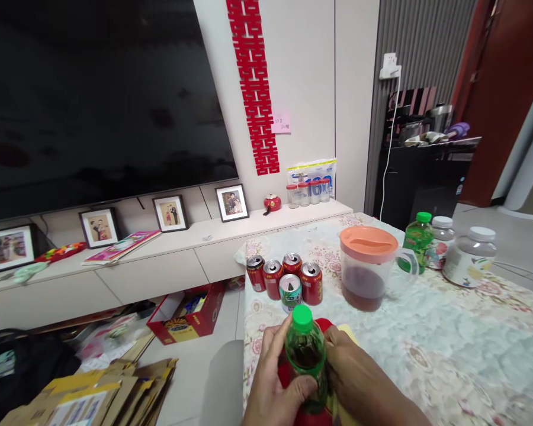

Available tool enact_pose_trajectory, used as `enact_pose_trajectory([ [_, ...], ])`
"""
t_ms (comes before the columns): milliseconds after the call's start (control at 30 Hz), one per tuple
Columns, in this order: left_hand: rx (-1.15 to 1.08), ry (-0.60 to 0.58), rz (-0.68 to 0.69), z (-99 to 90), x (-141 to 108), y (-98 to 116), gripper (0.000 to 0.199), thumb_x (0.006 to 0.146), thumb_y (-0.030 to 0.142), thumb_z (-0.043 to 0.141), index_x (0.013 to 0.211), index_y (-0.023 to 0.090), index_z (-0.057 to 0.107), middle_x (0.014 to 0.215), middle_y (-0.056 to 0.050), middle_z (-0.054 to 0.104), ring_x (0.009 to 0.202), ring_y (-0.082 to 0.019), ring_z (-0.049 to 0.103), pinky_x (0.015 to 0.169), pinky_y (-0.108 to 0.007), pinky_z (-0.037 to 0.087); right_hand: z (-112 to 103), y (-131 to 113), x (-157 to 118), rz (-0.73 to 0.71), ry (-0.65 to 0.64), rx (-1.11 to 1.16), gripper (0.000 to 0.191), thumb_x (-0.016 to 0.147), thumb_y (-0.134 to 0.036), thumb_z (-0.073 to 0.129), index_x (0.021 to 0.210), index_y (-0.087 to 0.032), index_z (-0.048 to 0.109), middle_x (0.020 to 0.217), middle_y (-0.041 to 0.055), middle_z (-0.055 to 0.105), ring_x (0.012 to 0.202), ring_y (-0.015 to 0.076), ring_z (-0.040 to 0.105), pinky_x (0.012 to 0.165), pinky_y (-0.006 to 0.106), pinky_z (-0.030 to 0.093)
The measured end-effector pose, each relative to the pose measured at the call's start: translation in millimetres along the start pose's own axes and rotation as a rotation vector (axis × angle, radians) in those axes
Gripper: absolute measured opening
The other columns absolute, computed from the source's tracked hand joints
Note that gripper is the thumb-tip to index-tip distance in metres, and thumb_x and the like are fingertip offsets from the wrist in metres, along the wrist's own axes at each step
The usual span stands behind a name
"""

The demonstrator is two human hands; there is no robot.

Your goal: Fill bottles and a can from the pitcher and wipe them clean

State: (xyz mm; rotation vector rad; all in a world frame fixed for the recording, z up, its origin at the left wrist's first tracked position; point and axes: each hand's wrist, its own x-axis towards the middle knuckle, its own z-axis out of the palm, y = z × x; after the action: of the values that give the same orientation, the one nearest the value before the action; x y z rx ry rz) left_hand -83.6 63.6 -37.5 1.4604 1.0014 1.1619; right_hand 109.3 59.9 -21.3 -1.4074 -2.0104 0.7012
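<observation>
In front of me at the table's near edge, my left hand (273, 378) is wrapped round a clear plastic bottle (305, 352) with a green cap and dark liquid inside. The bottle stands roughly upright, its cap on. My right hand (353, 361) is closed against the bottle's right side; its fingertips are hidden, and I cannot make out what they grip. Red and yellow material (347, 332) shows behind and below the hands. Just beyond the bottle stand several opened red drink cans (311, 284) and one green-and-white can (290, 293).
A pitcher (366, 284) with an orange lid holds dark liquid. Right of it stand another green-capped bottle (420, 239) and two white-lidded jars (468, 260). A flowered cloth (426, 337) covers the table. Left on the floor are a red box (189, 319) and flattened cardboard (111, 390).
</observation>
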Motion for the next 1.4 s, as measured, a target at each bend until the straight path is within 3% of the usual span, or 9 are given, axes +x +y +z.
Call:
enact_pose_trajectory([
  [133, -0.106, -0.026, -0.029, -9.4, -1, -3, 0.085, 0.086, 0.036, 0.077, 0.161, 0.031, 0.038, 0.159, -0.011, 0.051, 0.145, -0.037, 0.049, 0.123, -0.052, 0.036, -11, -11, -1, 0.017, -0.049, -0.065, 0.031, 0.092, -0.016, 0.043, 0.096, -0.020, 0.073, 0.098, 0.0119, 0.070, 0.087, 0.0246, 0.063, 0.080, 0.037, 0.053],
  [267, -0.018, -0.117, 0.018, -15.0, -5, -2, 0.072, 0.094, 0.041, 0.068, 0.160, 0.030, 0.041, 0.169, -0.009, 0.039, 0.158, -0.036, 0.032, 0.131, -0.055, 0.021, -25, -16, -5, -0.088, 0.079, 0.080, 0.038, 0.098, -0.018, 0.041, 0.123, -0.021, 0.069, 0.118, 0.0118, 0.068, 0.110, 0.0247, 0.065, 0.101, 0.041, 0.053],
  [400, 0.114, -0.087, 0.027, -6.3, -6, 8, 0.086, 0.082, 0.033, 0.076, 0.161, 0.029, 0.041, 0.166, -0.011, 0.042, 0.157, -0.040, 0.030, 0.130, -0.057, 0.023, -34, -19, -12, -0.210, 0.245, 0.123, 0.040, 0.105, -0.028, 0.042, 0.141, -0.021, 0.060, 0.136, 0.0137, 0.062, 0.127, 0.0241, 0.061, 0.107, 0.038, 0.053],
  [500, 0.215, -0.020, -0.005, 4.6, -3, 15, 0.093, 0.070, 0.023, 0.078, 0.157, 0.027, 0.046, 0.148, -0.013, 0.054, 0.149, -0.042, 0.039, 0.127, -0.060, 0.027, -33, -20, -13, -0.256, 0.261, 0.107, 0.042, 0.107, -0.028, 0.040, 0.145, -0.020, 0.057, 0.143, 0.0156, 0.058, 0.130, 0.0231, 0.060, 0.108, 0.035, 0.053],
  [733, 0.201, 0.083, 0.020, 16.1, -1, 11, 0.081, 0.074, 0.029, 0.075, 0.152, 0.025, 0.053, 0.129, -0.011, 0.057, 0.129, -0.036, 0.054, 0.117, -0.056, 0.040, -20, -9, -4, -0.081, 0.039, 0.091, 0.039, 0.099, -0.016, 0.038, 0.127, -0.019, 0.065, 0.123, 0.0141, 0.066, 0.113, 0.0248, 0.063, 0.105, 0.044, 0.051],
  [1000, 0.040, 0.102, -0.063, 7.1, -4, 10, 0.084, 0.078, 0.027, 0.077, 0.156, 0.033, 0.048, 0.149, -0.011, 0.056, 0.139, -0.036, 0.054, 0.116, -0.048, 0.047, -4, 1, -1, 0.040, -0.139, -0.109, 0.030, 0.092, -0.011, 0.040, 0.098, -0.015, 0.070, 0.102, 0.0138, 0.068, 0.094, 0.0254, 0.062, 0.087, 0.038, 0.051],
  [1100, -0.043, 0.066, -0.102, 2.3, -5, 10, 0.084, 0.084, 0.029, 0.074, 0.161, 0.034, 0.039, 0.156, -0.010, 0.055, 0.142, -0.034, 0.054, 0.117, -0.047, 0.047, -12, -2, -2, 0.019, -0.095, -0.080, 0.033, 0.089, -0.009, 0.043, 0.106, -0.017, 0.069, 0.106, 0.0117, 0.068, 0.099, 0.0255, 0.062, 0.091, 0.039, 0.051],
  [1267, -0.016, -0.016, -0.041, -4.2, -12, 6, 0.068, 0.094, 0.040, 0.068, 0.157, 0.031, 0.044, 0.167, -0.008, 0.044, 0.155, -0.033, 0.038, 0.130, -0.052, 0.027, -33, -17, -11, -0.116, 0.145, 0.126, 0.035, 0.101, -0.020, 0.044, 0.131, -0.021, 0.062, 0.131, 0.0106, 0.063, 0.124, 0.0228, 0.059, 0.109, 0.037, 0.047],
  [1400, 0.057, -0.084, -0.044, -4.2, -15, 1, 0.079, 0.093, 0.043, 0.071, 0.163, 0.030, 0.035, 0.173, -0.009, 0.033, 0.161, -0.035, 0.026, 0.133, -0.055, 0.017, -40, -27, -16, -0.230, 0.258, 0.157, 0.043, 0.106, -0.025, 0.045, 0.148, -0.024, 0.054, 0.141, 0.0094, 0.058, 0.132, 0.0188, 0.057, 0.110, 0.029, 0.048],
])
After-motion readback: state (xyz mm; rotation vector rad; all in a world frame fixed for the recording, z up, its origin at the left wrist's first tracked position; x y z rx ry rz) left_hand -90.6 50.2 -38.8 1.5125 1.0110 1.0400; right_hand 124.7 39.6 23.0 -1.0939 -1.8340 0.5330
